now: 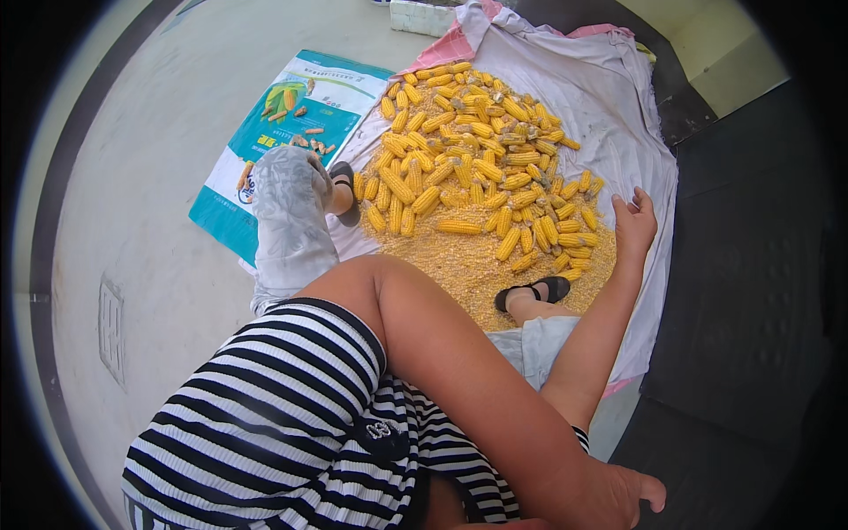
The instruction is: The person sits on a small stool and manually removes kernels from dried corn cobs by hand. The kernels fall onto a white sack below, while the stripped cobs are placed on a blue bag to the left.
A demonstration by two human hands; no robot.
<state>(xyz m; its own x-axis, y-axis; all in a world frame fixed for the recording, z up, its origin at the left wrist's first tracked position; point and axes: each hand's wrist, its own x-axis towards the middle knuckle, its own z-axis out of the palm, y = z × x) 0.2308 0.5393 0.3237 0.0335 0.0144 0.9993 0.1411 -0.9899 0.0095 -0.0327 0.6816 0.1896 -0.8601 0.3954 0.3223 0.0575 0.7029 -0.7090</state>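
My right hand [636,220] hangs over the right side of a pale cloth sheet [623,126], fingers loosely bent, thumb apart, with nothing in it. To its left lies a heap of yellow ears of corn [487,171], and loose corn kernels [430,265] spread around and in front of them. Bent at the elbow, my left arm crosses my striped shirt [265,397]. My left hand [606,493] is at the bottom right, by my right upper arm. One bent finger shows there; the other fingers are hidden, and no object is visible in it.
A flattened teal and white printed sack [225,222] lies left of the sheet, with several stripped corncobs [311,141] on it. My black shoes [344,193] rest beside and among the corn. A white block [421,18] sits at the back. A dark panel [742,265] stands right.
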